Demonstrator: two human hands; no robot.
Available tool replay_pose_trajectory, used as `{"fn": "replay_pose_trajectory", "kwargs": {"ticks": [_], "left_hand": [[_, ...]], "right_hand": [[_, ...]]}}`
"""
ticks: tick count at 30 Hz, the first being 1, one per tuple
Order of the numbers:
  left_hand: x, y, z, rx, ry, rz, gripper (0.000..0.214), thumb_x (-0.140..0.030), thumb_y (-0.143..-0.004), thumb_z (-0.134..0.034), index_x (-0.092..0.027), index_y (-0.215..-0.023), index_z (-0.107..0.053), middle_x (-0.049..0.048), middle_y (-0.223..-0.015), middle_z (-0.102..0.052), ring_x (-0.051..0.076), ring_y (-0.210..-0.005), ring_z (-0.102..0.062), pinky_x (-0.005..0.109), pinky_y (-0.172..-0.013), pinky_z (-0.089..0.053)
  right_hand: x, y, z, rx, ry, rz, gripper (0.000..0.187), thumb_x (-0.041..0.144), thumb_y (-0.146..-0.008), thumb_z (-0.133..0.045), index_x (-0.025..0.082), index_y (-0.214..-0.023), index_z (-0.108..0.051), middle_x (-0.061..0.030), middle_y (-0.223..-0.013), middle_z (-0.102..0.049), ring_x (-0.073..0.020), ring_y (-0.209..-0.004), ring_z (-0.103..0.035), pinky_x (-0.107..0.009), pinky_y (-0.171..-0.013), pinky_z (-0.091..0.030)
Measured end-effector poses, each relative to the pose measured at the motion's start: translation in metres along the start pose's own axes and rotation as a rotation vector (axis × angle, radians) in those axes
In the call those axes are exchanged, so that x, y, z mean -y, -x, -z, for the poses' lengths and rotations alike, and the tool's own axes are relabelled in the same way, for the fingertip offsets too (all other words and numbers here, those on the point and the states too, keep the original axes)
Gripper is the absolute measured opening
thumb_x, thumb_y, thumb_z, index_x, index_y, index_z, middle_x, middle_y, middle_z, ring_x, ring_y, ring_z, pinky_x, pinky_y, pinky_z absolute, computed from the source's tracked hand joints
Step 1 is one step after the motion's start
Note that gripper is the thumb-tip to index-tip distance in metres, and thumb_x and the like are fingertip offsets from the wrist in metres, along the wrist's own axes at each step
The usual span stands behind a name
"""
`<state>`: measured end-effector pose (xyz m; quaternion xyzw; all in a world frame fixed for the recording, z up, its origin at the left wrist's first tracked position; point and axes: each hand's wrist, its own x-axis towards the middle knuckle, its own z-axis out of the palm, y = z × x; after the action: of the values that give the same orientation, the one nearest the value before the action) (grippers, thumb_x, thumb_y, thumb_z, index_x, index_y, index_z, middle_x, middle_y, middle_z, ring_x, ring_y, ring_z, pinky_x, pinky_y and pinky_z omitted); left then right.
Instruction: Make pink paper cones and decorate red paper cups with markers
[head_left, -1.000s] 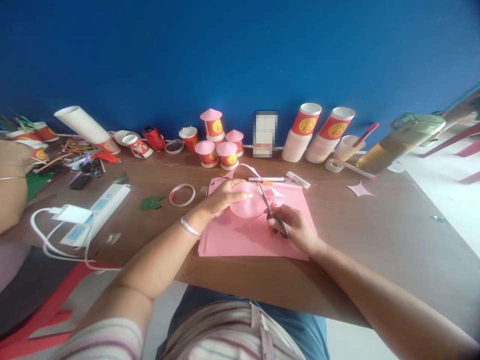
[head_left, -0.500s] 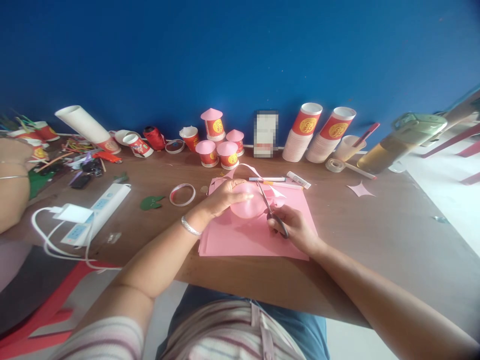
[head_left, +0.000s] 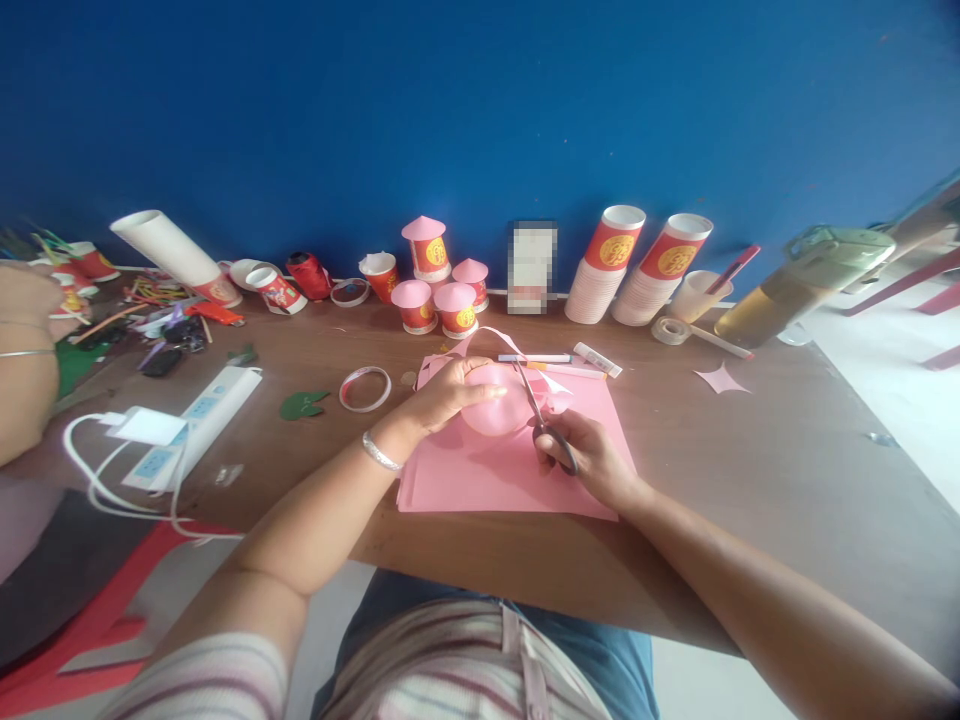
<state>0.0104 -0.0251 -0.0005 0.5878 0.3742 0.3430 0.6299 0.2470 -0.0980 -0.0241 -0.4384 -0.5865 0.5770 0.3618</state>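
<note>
My left hand pinches a round piece of pink paper at its left side, thumb on top. In my right hand is a pair of scissors with dark handles, its blades pointing up and away at the circle's right edge. A narrow pink offcut curls from behind the left hand over the far side of the circle toward the blades. Beneath both hands lie sheets of pink paper. A glue stick and two pens lie on their far edge.
Several red cups with pink cone roofs stand at the back, left of a blurred upright phone. Two stacks of paper cups lean by a bottle. A tape roll and power strip lie left, beside another person's arm.
Almost nothing differs. The pink circle has tilted or turned very slightly, and the scissors have shifted a touch in my right hand.
</note>
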Motion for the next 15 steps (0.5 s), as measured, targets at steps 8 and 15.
{"fn": "replay_pose_trajectory", "kwargs": {"ticks": [8,15], "left_hand": [[-0.0023,0.0000,0.0006,-0.050,-0.079,-0.023,0.035,-0.040,-0.073,-0.085,-0.014,-0.094,-0.077,0.0034,-0.087,-0.070,0.017,-0.082,-0.062,0.027,-0.078,-0.048],[-0.0039,0.0007,0.0013,-0.085,-0.082,-0.017,0.036,-0.042,-0.068,-0.088,-0.013,-0.082,-0.072,0.0029,-0.079,-0.066,0.015,-0.075,-0.058,0.025,-0.070,-0.046]], "right_hand": [[-0.0030,-0.0004,0.0013,0.005,0.003,-0.004,0.053,0.074,-0.084,-0.070,0.022,-0.093,-0.059,0.0005,-0.062,-0.066,-0.0163,-0.056,-0.062,-0.029,-0.051,-0.049],[0.0006,-0.0014,0.0021,0.016,-0.001,0.011,0.054,0.074,-0.083,-0.071,0.022,-0.089,-0.058,0.0006,-0.061,-0.065,-0.0156,-0.055,-0.061,-0.029,-0.053,-0.050]]}}
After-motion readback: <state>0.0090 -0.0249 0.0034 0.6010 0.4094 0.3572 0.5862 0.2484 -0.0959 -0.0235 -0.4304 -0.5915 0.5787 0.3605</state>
